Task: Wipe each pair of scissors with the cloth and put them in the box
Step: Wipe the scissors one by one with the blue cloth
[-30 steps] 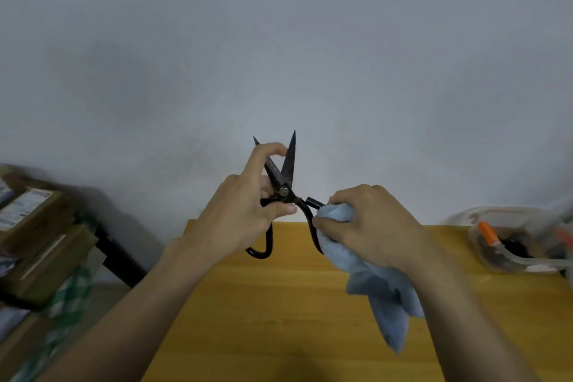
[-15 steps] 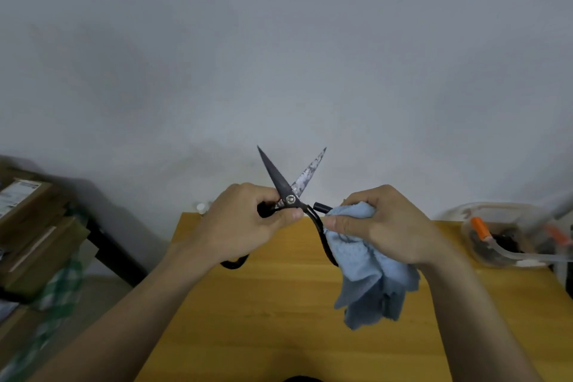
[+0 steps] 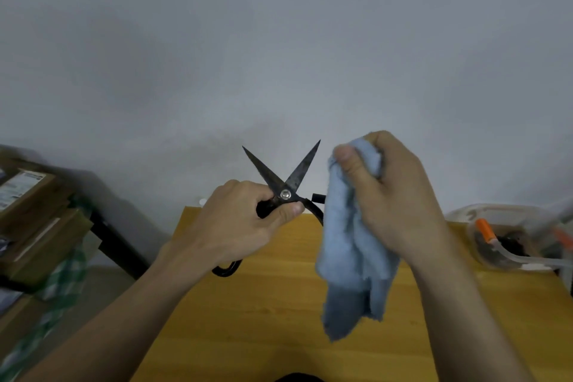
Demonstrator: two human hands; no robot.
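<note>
head view: a pair of black scissors (image 3: pixel 283 186) sits just left of centre, held up above the yellow wooden worktop (image 3: pixel 248 319), its two blades spread in a v that points toward 12 o'clock. the left hand (image 3: pixel 238 226) grips the scissors just below the pivot screw, fingers curled round one handle and thumb pressed beside the screw; a handle loop pokes out under that hand at about 7 o'clock. the right hand (image 3: pixel 393 195) is at 3 o'clock of the blades, fingers and thumb clamped on a bunched light blue cloth (image 3: pixel 353 257), which hangs down from the fist toward 6 o'clock. the cloth covers part of the other handle; whether it touches the blades i cannot tell. a clear plastic box (image 3: pixel 508 239) stands at the worktop's 3 o'clock edge, holding orange-handled scissors (image 3: pixel 485 231) and dark items. stacked cardboard cartons (image 3: pixel 28 214) lie at 9 o'clock, off the worktop.
</note>
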